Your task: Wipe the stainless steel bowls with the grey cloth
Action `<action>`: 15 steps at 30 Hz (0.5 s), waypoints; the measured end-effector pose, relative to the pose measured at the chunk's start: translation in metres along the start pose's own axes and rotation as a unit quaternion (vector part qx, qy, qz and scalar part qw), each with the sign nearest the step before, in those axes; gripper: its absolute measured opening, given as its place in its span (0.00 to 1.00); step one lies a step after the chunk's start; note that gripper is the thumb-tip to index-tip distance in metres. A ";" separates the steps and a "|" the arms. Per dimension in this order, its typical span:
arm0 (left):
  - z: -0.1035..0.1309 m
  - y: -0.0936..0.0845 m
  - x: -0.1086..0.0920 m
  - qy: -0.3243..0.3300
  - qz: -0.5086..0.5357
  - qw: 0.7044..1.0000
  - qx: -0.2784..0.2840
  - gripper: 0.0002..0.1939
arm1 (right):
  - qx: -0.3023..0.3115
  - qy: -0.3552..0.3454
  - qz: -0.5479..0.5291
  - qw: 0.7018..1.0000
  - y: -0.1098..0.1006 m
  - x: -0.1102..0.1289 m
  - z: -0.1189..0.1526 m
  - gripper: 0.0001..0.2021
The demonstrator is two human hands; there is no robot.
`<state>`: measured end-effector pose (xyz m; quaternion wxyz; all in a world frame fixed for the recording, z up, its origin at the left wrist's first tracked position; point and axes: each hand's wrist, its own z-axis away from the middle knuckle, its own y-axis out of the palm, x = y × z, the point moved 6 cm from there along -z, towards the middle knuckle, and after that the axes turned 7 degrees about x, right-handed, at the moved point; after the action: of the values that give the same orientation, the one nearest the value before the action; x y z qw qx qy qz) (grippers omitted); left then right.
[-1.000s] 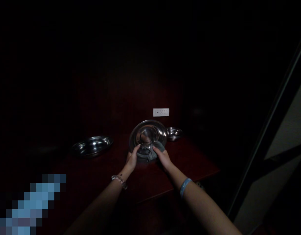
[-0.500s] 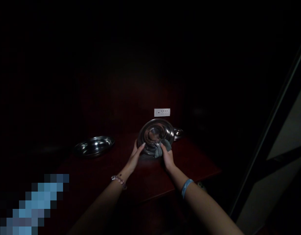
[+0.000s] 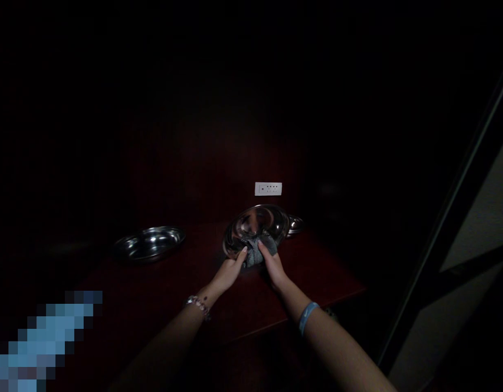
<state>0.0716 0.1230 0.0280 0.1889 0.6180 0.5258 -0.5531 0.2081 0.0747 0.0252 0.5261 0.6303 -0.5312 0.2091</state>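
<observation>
A shiny round steel plate [image 3: 255, 222] is tilted up over the dark red table, its hollow side facing me. My left hand [image 3: 230, 271] grips its lower left rim, thumb on the inner side and fingers hidden behind. At the lower right, my right hand [image 3: 272, 265] is closed on a grey cloth [image 3: 255, 253] folded over the near rim, with its thumb pressing the cloth against the plate. Both thumbs are close together at the cloth. Farther left, a second steel dish [image 3: 151, 243] rests on the table.
More steel dishware [image 3: 295, 225] stands partly hidden behind the plate. A white power socket [image 3: 268, 189] is on the back wall. The table [image 3: 312, 283] ends in a front edge near my forearms. A dark-framed panel [image 3: 447, 228] leans along the right side. The room is very dark.
The plate has tipped and turned a little, and sits slightly lower. My right hand and the cloth have shifted left along the rim, closer to my left thumb.
</observation>
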 end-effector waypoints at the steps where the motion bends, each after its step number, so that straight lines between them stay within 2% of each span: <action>1: 0.000 -0.002 -0.001 -0.001 -0.007 1.000 -0.009 0.30 | -0.007 0.004 -0.002 1.000 -0.001 -0.001 0.000 0.25; 4: 0.000 -0.009 -0.005 0.023 -0.023 0.999 -0.040 0.28 | -0.048 -0.002 0.009 0.999 -0.010 -0.001 -0.002 0.22; 9: 0.002 -0.029 -0.028 0.133 -0.042 0.985 -0.102 0.23 | -0.110 -0.074 0.083 0.988 -0.026 0.010 -0.006 0.18; 11: 0.003 -0.035 -0.033 0.139 -0.048 0.982 -0.116 0.20 | -0.121 -0.089 0.114 0.982 -0.028 0.015 -0.007 0.16; 15: 0.006 -0.041 -0.032 0.103 -0.052 0.981 -0.157 0.21 | -0.127 -0.089 0.137 0.978 -0.028 0.020 -0.004 0.17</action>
<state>0.0390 0.1197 0.0686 0.1994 0.6062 0.6542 -0.4060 0.2412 0.0658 0.0306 0.5186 0.4954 -0.6799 0.1528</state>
